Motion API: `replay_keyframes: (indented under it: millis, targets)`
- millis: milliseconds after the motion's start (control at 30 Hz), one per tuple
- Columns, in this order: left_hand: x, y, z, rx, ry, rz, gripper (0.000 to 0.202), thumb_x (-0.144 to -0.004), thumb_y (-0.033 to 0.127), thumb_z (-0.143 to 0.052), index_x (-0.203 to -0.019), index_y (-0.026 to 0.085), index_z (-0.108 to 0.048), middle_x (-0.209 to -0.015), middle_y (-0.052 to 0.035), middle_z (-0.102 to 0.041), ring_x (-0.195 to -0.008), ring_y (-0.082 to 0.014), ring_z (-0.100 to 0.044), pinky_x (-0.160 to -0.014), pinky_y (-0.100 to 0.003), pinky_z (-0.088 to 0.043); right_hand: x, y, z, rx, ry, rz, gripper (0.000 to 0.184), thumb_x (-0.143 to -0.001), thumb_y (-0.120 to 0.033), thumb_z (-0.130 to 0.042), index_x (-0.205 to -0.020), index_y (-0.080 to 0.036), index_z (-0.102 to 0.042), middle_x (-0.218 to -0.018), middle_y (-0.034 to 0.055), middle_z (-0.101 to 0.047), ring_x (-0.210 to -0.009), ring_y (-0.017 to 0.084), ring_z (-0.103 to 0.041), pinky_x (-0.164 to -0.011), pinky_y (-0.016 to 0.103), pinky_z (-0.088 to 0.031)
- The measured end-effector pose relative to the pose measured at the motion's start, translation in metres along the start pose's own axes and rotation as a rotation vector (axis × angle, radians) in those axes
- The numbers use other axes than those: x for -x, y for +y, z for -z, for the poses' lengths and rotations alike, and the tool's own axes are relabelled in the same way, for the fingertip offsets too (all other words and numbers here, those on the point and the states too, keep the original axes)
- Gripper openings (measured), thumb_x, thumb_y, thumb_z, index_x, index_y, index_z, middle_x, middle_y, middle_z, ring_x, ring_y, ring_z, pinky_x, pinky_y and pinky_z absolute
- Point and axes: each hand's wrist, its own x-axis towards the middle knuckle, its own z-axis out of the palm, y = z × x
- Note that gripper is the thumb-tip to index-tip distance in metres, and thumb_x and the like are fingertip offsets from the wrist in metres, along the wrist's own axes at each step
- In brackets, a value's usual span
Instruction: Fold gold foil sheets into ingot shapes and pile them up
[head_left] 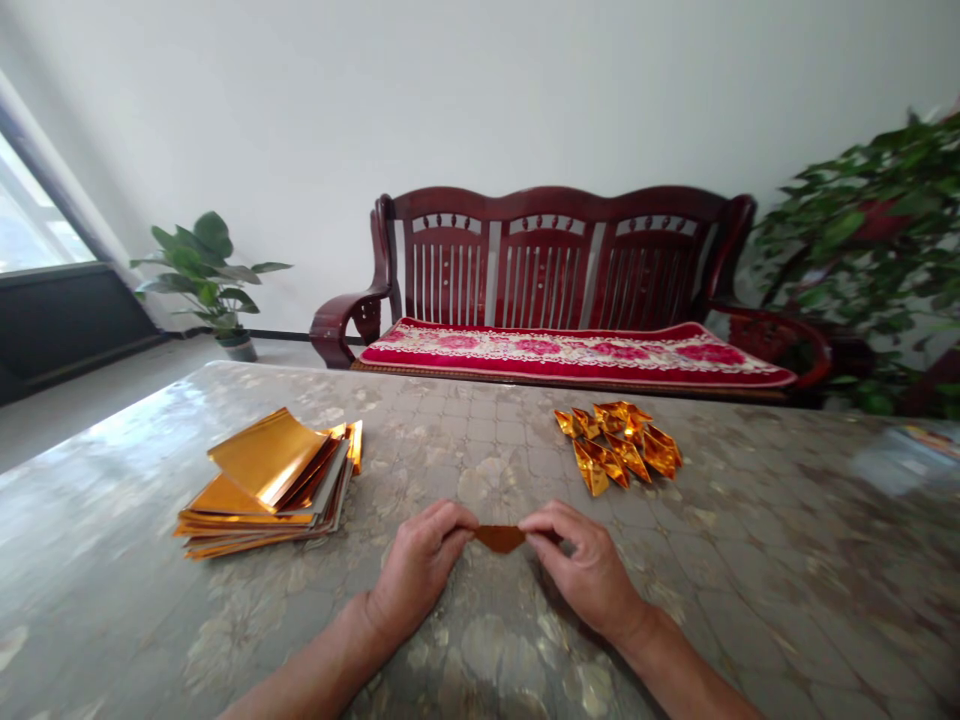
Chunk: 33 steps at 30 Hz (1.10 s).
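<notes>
Your left hand (pixel 420 572) and right hand (pixel 590 572) each pinch one end of a small folded gold paper (pixel 500 538), low over the table (pixel 750 560) near the middle of its near edge. A stack of gold sheets (pixel 270 485) lies towards the left edge, a heap of folded gold pieces (pixel 619 445) beyond your right hand; neither obstructs. Your fingertips (pixel 459 522) cover the paper's ends; its shape is unclear.

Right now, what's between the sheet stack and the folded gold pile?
Head view: only bare tabletop between sheet stack and folded pile; left hand and right hand sit nearer.
</notes>
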Motion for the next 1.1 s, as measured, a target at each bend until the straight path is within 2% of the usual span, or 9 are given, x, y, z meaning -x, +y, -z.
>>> replay_keyframes:
  millis: [233, 367, 567, 700, 933, 1100]
  targets:
    - [0.0001, -0.0066, -0.002, 0.005, -0.064, -0.053, 0.015, -0.091, 0.012, -0.053, -0.087, 0.021, -0.064, -0.084, 0.0006, -0.064, -0.08, -0.0125, -0.061, -0.074, -0.021, -0.045, -0.001, 0.0052, 0.0022, -0.023, -0.092, 0.047, 0.016, -0.088, -0.01, -0.056, -0.082, -0.022, -0.065, -0.082, 0.0003, -0.063, -0.08, 0.014, -0.061, -0.074, 0.024, -0.046]
    - [0.0007, -0.0095, -0.0032, 0.03, -0.101, -0.087, 0.015, -0.091, 0.01, -0.055, -0.089, 0.021, -0.064, -0.091, 0.0002, -0.064, -0.086, -0.0121, -0.062, -0.079, -0.021, -0.046, -0.0011, 0.0046, 0.0046, -0.01, -0.144, 0.058, 0.016, -0.09, -0.01, -0.055, -0.083, -0.022, -0.063, -0.083, -0.0001, -0.061, -0.08, 0.014, -0.06, -0.073, 0.024, -0.044]
    - [0.0006, -0.0076, -0.0031, -0.005, -0.1, 0.003, 0.016, -0.084, 0.006, -0.06, -0.088, 0.021, -0.064, -0.084, 0.0023, -0.064, -0.079, -0.0119, -0.061, -0.073, -0.021, -0.045, -0.0009, 0.0009, 0.0066, 0.059, -0.198, 0.037, 0.014, -0.09, -0.011, -0.056, -0.084, -0.022, -0.061, -0.082, -0.0007, -0.058, -0.077, 0.014, -0.057, -0.069, 0.024, -0.042]
    - [0.0008, -0.0068, -0.0023, -0.018, -0.093, 0.013, 0.014, -0.084, 0.008, -0.06, -0.087, 0.021, -0.064, -0.082, 0.0023, -0.063, -0.077, -0.0122, -0.06, -0.071, -0.021, -0.044, 0.0004, 0.0022, 0.0065, 0.078, -0.212, 0.08, 0.015, -0.091, -0.01, -0.055, -0.09, -0.023, -0.063, -0.085, -0.0002, -0.059, -0.081, 0.014, -0.058, -0.072, 0.024, -0.043]
    - [0.0028, -0.0062, -0.0019, -0.013, -0.09, -0.011, 0.013, -0.087, 0.009, -0.06, -0.085, 0.021, -0.063, -0.081, 0.0026, -0.062, -0.077, -0.0115, -0.059, -0.071, -0.021, -0.043, 0.0022, 0.0061, 0.006, 0.109, -0.208, 0.239, 0.035, -0.093, -0.005, -0.047, -0.111, -0.026, -0.067, -0.092, 0.002, -0.059, -0.084, 0.013, -0.058, -0.074, 0.023, -0.045]
    - [0.0031, -0.0087, -0.0022, 0.023, -0.109, -0.099, 0.014, -0.092, 0.01, -0.055, -0.091, 0.021, -0.062, -0.089, 0.0011, -0.061, -0.085, -0.0114, -0.059, -0.078, -0.021, -0.045, 0.002, 0.0043, 0.0063, 0.159, -0.194, 0.304, 0.041, -0.091, -0.002, -0.044, -0.114, -0.026, -0.068, -0.09, 0.0024, -0.058, -0.08, 0.013, -0.057, -0.07, 0.022, -0.045]
